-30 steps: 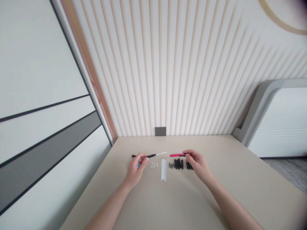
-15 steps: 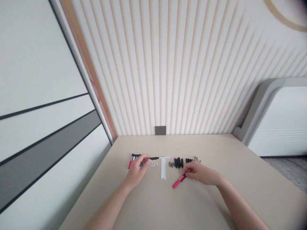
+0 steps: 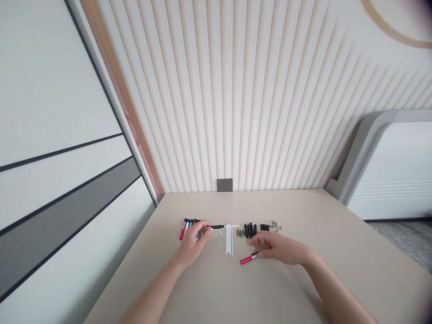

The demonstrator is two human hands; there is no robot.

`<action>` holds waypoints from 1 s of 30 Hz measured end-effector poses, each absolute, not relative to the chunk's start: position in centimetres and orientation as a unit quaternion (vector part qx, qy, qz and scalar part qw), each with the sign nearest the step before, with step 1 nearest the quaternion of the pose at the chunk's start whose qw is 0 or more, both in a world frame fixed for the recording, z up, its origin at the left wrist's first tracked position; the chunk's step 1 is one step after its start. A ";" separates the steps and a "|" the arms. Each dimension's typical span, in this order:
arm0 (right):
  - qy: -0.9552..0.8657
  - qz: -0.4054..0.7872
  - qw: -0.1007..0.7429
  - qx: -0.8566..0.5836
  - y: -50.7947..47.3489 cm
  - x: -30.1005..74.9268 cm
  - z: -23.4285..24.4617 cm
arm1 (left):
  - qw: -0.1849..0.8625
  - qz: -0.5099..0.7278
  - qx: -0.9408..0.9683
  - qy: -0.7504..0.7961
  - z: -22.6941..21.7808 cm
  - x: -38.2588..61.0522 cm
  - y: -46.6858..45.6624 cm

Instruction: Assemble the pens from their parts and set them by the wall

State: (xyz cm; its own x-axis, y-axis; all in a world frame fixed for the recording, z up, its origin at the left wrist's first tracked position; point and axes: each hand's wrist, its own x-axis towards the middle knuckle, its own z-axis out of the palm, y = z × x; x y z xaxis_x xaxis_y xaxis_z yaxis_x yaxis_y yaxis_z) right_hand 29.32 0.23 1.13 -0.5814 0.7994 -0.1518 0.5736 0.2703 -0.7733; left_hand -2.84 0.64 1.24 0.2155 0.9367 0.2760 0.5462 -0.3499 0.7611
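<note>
My left hand (image 3: pixel 195 240) pinches a thin black pen part (image 3: pixel 218 227), with a slim white rod sticking out of its right end. It is held level above the upper ends of several white thin tubes (image 3: pixel 229 243) lying side by side. My right hand (image 3: pixel 278 247) has its thumb and index finger apart, with the thumb at the dark end of a pink pen barrel (image 3: pixel 248 259) that rests on the table. Behind my left hand lies a row of coloured pen barrels (image 3: pixel 184 228), partly covered by the fingers.
Small white pieces (image 3: pixel 217 233) lie right of my left hand. Beyond my right hand are small grey pieces (image 3: pixel 240 232), black oval grips (image 3: pixel 250 230), shorter black parts (image 3: pixel 265 227) and more grey pieces (image 3: pixel 275 225). A socket (image 3: pixel 224 185) sits on the wall behind the table (image 3: pixel 202 292).
My right index finger has lifted away from the pink barrel, which has turned flatter and now lies on the table. My left hand still holds the black pen part in nearly the same place.
</note>
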 end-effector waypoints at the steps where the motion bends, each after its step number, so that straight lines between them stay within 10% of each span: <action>1: -0.784 0.406 0.150 -0.446 0.2 29.0 1.2 | 0.265 0.366 0.736 0.504 1.3 -2.8 0.6; 8: -0.750 0.354 0.338 -0.445 -0.7 24.8 1.7 | 0.276 0.341 0.751 0.493 1.1 -2.8 0.5; 30: -0.669 0.225 0.444 -0.552 -0.3 24.9 1.1 | 0.287 0.432 0.673 0.527 0.5 -3.2 1.2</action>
State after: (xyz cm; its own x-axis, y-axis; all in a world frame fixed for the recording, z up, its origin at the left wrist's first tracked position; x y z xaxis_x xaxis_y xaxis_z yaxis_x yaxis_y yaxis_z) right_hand 24.94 -0.30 1.06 0.0037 0.9381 0.3464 0.5389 0.2899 -0.7909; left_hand -3.23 1.15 0.46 0.0712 0.9576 0.2790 0.4625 -0.2796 0.8414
